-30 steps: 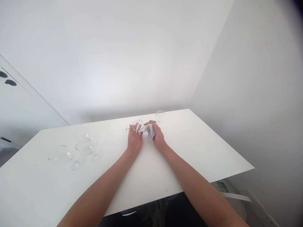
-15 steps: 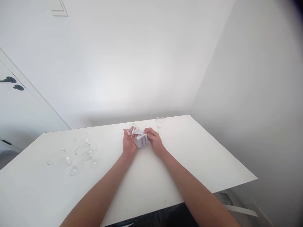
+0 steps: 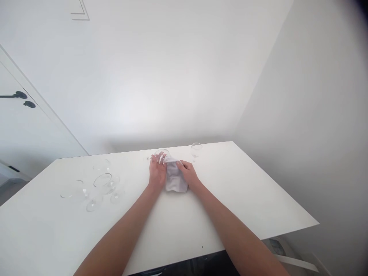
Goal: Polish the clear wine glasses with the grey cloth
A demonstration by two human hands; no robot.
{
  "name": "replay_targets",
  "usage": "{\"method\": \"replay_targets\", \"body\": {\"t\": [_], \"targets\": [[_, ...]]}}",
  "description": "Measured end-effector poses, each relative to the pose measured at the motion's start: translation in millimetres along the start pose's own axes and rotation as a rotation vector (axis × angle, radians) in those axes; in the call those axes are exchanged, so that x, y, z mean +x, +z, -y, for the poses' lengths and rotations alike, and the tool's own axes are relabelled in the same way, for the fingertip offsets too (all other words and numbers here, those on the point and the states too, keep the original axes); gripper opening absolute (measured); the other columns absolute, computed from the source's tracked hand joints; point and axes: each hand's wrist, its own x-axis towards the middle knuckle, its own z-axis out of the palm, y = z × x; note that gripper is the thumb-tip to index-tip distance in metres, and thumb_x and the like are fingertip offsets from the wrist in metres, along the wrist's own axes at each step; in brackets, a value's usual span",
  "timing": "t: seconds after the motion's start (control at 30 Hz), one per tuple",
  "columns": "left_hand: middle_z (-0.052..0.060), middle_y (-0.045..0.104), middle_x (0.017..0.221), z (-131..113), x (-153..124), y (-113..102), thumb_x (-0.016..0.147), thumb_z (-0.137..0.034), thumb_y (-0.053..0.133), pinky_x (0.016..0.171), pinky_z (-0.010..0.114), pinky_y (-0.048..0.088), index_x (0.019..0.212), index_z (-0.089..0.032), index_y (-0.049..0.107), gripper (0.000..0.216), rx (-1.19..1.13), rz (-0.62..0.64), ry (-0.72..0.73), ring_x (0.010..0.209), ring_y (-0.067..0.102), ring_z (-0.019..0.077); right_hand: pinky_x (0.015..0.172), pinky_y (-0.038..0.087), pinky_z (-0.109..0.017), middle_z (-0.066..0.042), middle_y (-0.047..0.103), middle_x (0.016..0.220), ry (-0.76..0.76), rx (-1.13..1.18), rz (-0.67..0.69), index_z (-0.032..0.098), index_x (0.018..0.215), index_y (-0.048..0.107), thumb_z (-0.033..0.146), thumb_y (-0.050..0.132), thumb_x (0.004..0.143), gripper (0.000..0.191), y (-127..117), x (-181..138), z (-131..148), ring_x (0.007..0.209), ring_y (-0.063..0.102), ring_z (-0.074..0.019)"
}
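Near the far edge of the white table, my left hand (image 3: 157,174) cradles a clear stemmed glass (image 3: 162,151), palm up with the fingers curled round the bowl. Its rim and bowl show above the fingers, and the stem seems to point left, though it is faint. My right hand (image 3: 188,172) pinches a light grey cloth (image 3: 176,180) between thumb and fingers. One end of the cloth reaches up to the glass; the rest hangs down between both hands. Just beyond my right hand, another stemmed glass (image 3: 196,150) stands upright.
Several clear stemmed glasses (image 3: 102,180) are grouped on the left part of the table (image 3: 244,191), some faint against the white. A wall (image 3: 172,96) rises behind the table. A door with a dark handle (image 3: 20,95) is at the far left. A small dark speck lies near the front edge.
The cloth, bunched up earlier, now hangs open and longer between my hands. My right hand has moved slightly down and right with it. My left hand still holds the glass.
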Motion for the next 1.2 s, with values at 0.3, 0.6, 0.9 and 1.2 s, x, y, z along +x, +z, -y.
{"method": "replay_targets", "body": {"t": [0.3,0.6,0.9,1.2], "targets": [[0.004,0.067,0.12,8,-1,-9,0.087,-0.065,0.086,0.087,0.029,0.048,0.106,-0.026,0.063,0.049,0.227,0.001,0.087,0.11,0.064,0.0176,0.075,0.05,-0.032,-0.001,0.07,0.085,0.197,0.385,-0.194,0.022,0.087,0.063,0.058,0.083,0.079,0.042,-1,-2,5,0.079,0.061,-0.0192],[0.003,0.071,0.124,9,-7,-5,0.094,-0.053,0.081,0.082,0.028,0.045,0.106,-0.026,0.064,0.034,0.461,-0.041,0.176,0.106,0.065,0.0158,0.077,0.046,-0.03,0.003,0.073,0.089,-0.142,0.119,0.039,0.027,0.114,0.046,0.031,0.071,0.091,0.035,5,-15,6,0.079,0.062,-0.017],[0.011,0.07,0.143,12,-15,-5,0.098,-0.053,0.079,0.096,0.038,0.056,0.127,-0.026,0.072,0.04,0.334,0.333,-0.048,0.118,0.07,0.0259,0.094,0.051,-0.036,0.001,0.076,0.102,-0.05,0.231,0.285,0.032,0.179,0.0,0.02,0.071,0.089,0.115,5,-20,7,0.09,0.067,-0.019],[0.011,0.071,0.14,11,-13,-7,0.099,-0.054,0.078,0.106,0.037,0.049,0.138,-0.024,0.075,0.049,0.33,0.379,-0.033,0.13,0.063,0.0268,0.089,0.052,-0.034,-0.002,0.079,0.11,-0.023,0.229,0.101,0.034,0.172,0.037,0.013,0.069,0.078,0.102,-2,-12,4,0.095,0.068,-0.0204]]}}
